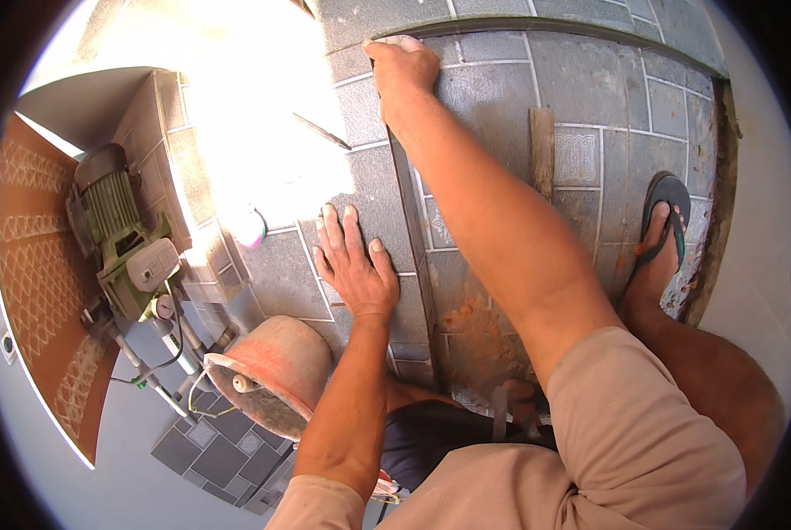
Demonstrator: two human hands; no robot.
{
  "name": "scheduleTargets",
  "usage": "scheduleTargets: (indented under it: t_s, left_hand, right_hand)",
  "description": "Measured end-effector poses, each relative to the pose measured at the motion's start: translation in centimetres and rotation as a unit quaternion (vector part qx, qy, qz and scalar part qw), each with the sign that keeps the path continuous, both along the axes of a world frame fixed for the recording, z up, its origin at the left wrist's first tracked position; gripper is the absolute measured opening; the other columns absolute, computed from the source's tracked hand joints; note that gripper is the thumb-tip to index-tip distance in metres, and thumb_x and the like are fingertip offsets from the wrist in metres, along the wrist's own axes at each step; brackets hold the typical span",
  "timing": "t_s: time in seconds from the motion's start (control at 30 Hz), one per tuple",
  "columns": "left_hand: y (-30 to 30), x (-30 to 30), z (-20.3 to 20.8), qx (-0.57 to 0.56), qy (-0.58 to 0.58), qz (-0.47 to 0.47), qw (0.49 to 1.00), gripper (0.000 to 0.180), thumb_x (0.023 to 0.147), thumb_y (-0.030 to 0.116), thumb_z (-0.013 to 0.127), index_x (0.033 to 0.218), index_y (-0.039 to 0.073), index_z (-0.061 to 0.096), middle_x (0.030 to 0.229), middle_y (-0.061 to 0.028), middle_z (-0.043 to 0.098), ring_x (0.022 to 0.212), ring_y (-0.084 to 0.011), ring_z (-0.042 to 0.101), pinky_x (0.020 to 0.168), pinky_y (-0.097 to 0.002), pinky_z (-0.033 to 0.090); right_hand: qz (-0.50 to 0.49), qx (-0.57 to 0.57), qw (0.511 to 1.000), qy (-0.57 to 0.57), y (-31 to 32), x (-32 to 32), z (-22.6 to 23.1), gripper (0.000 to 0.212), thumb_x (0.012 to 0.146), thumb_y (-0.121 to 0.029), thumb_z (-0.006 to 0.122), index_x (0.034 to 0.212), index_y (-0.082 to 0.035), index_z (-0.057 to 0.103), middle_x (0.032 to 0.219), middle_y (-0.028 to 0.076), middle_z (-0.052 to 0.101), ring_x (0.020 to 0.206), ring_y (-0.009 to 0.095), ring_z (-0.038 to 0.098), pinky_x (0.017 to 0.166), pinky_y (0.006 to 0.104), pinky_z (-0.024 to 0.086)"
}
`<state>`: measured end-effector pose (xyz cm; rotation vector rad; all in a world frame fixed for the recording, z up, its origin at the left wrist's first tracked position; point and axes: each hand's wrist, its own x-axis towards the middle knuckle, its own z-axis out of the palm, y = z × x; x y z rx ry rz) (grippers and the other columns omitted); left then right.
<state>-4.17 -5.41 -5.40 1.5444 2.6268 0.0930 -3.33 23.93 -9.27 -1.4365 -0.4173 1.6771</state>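
Observation:
My left hand (356, 269) lies flat with fingers spread on the grey patterned tile (294, 269) of a raised step. My right arm reaches forward, and my right hand (404, 71) is closed at the far end of the step's dark edge (410, 208). A bit of something pale pink and white shows past its knuckles; its kind cannot be made out. A dark pen-like stick (322, 131) rests on the sunlit tile ahead of my left hand. Left of that hand is a small rounded pink-and-white thing (250, 228), partly lost in glare.
A stained bucket (281, 367) stands tilted at lower left. Beyond it are a green motor (117, 208) with a gauge and pipes, and an orange-brown panel (46, 265). A wood strip (541, 150) lies on the lower tiles, near my sandalled foot (661, 230). Reddish debris (475, 322) dusts the floor.

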Motion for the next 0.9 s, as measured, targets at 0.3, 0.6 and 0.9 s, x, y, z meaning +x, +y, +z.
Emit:
scheduleTargets:
  t_s: [0.3, 0.6, 0.9]
  left_hand:
    - [-0.1, 0.2, -0.4, 0.007, 0.006, -0.013, 1.0, 0.063, 0.104, 0.032, 0.042, 0.163, 0.01, 0.04, 0.172, -0.0183, 0.032, 0.159, -0.0379, 0.026, 0.127, -0.0562, 0.011]
    - [0.0, 0.4, -0.8, 0.007, 0.008, -0.019, 1.0, 0.064, 0.107, 0.037, 0.039, 0.165, 0.01, 0.037, 0.171, -0.0187, 0.033, 0.16, -0.0361, 0.026, 0.128, -0.0548, 0.01]
    - [0.1, 0.6, -0.8, 0.009, 0.014, -0.021, 1.0, 0.063, 0.108, 0.037, 0.037, 0.164, 0.009, 0.038, 0.169, -0.0202, 0.036, 0.158, -0.0374, 0.028, 0.128, -0.0535, 0.011]
  right_hand:
    - [0.145, 0.318, 0.907, -0.233, -0.3, 3.1, -3.2, 0.019, 0.094, -0.021, 0.076, 0.1, -0.003, 0.079, 0.099, 0.012, 0.077, 0.091, 0.029, 0.072, 0.085, 0.0399, 0.056]
    - [0.168, 0.465, 0.838, -0.232, -5.8, 6.8, -4.9, 0.028, 0.094, 0.0, 0.063, 0.117, -0.007, 0.078, 0.121, 0.011, 0.073, 0.105, 0.033, 0.072, 0.096, 0.0406, 0.058]
    - [0.21, 0.453, 0.834, -0.237, -15.2, 10.4, -3.3, 0.05, 0.085, 0.013, 0.057, 0.131, -0.001, 0.071, 0.117, 0.019, 0.067, 0.109, 0.038, 0.066, 0.098, 0.0436, 0.055]
